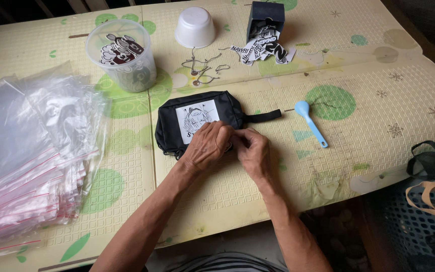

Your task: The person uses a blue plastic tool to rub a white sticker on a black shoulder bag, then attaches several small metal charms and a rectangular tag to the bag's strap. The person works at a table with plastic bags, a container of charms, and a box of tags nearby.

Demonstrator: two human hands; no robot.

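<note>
1. The table point(328, 166) is the biggest thing here. It's covered in a pale yellow embossed sheet with a grid texture and green dots, a bit stained near the front edge.
2. On the left sits a slippery stack of clear bags point(31, 151) with red zip strips. Soft, glossy, easy to slide.
3. The black pouch point(197, 123) lies flat mid-table, just behind our hands. It's a soft fabric box shape with a white printed patch and a strap sticking out to the right.
4. Our left hand point(206, 146) and right hand point(251, 150) meet at the pouch's front edge, fingertips pressed together on something tiny. We can't tell what it is, it's hidden. Our take: keep the wrists resting on the table and work small and slow so nothing slips.
5. At the back there's a clear plastic tub point(123, 54) with stickers inside, a white bowl point(195, 27) turned upside down, and a dark box point(266, 20) with stickers point(263, 49) spilling out.
6. A light blue plastic spoon point(310, 122) sits right of the strap.
7. Thin bent wire hooks point(202, 68) are scattered near the bowl.
</note>
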